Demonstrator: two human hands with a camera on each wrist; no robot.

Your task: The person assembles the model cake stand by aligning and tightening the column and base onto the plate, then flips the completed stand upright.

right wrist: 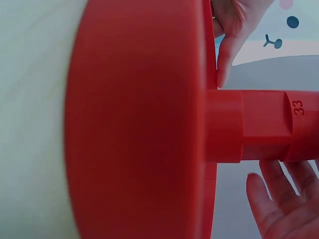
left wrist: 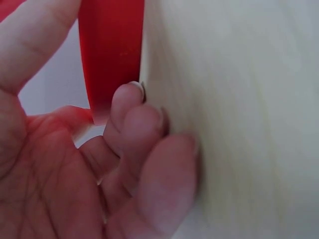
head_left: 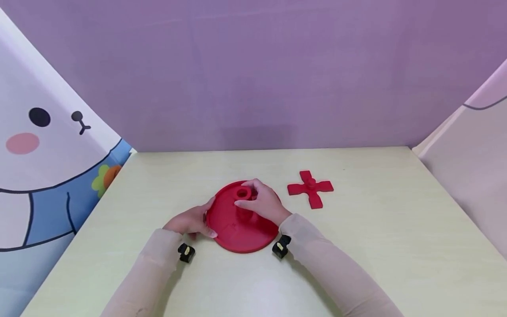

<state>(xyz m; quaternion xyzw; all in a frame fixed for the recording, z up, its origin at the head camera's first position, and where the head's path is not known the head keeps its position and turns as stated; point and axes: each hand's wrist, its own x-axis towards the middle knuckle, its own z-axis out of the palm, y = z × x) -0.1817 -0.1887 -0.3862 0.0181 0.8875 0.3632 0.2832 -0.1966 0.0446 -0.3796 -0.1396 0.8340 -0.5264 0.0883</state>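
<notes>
A round red base with a raised rim lies flat on the table. My left hand holds its left edge, thumb and fingers spread along the rim. In the left wrist view, several curled fingertips sit low between the red rim and the tabletop. From the base rises a hollow red post, marked "33" in the right wrist view. My right hand grips the post near its top, thumb on the near side and fingers behind.
To the right of the base, a flat red cross-shaped piece with a small central knob lies on the pale table. A purple backdrop stands behind, and a panel with a cartoon print borders the left side.
</notes>
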